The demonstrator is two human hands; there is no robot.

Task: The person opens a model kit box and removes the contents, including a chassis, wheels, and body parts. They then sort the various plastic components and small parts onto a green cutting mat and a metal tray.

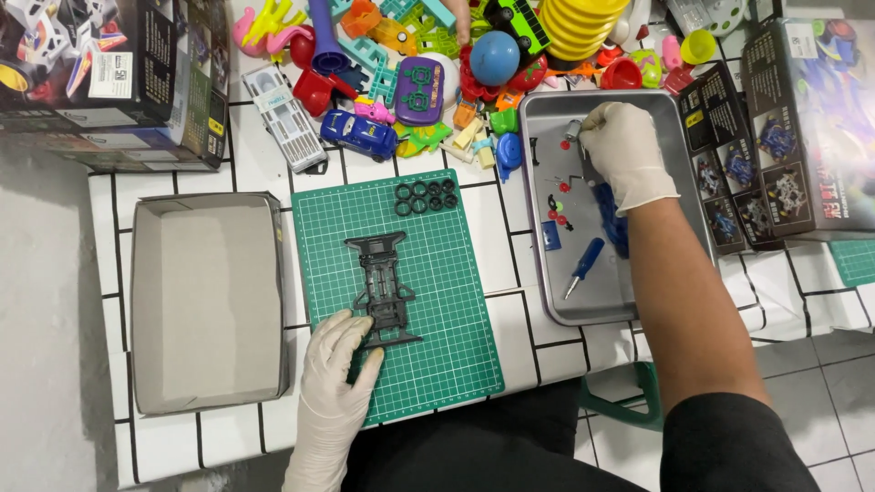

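A black toy-car chassis point(385, 284) lies on the green cutting mat point(447, 337). My gloved left hand point(339, 357) rests on the mat and presses its fingers on the chassis's near end. My gloved right hand point(622, 148) reaches into the metal tray point(583, 314) at its far end, fingers pinched on a small metal part point(572, 130). The tray holds a blue screwdriver point(583, 266), blue plastic parts point(609, 214) and small red pieces point(558, 215). Several black tyres point(426, 196) sit at the mat's far edge.
An empty cardboard box lid point(205, 301) lies left of the mat. A heap of colourful toys point(437, 64) fills the table's far side, with a white toy bus point(285, 118) and a blue toy car point(359, 133). Printed kit boxes stand at far left point(118, 82) and right point(802, 128).
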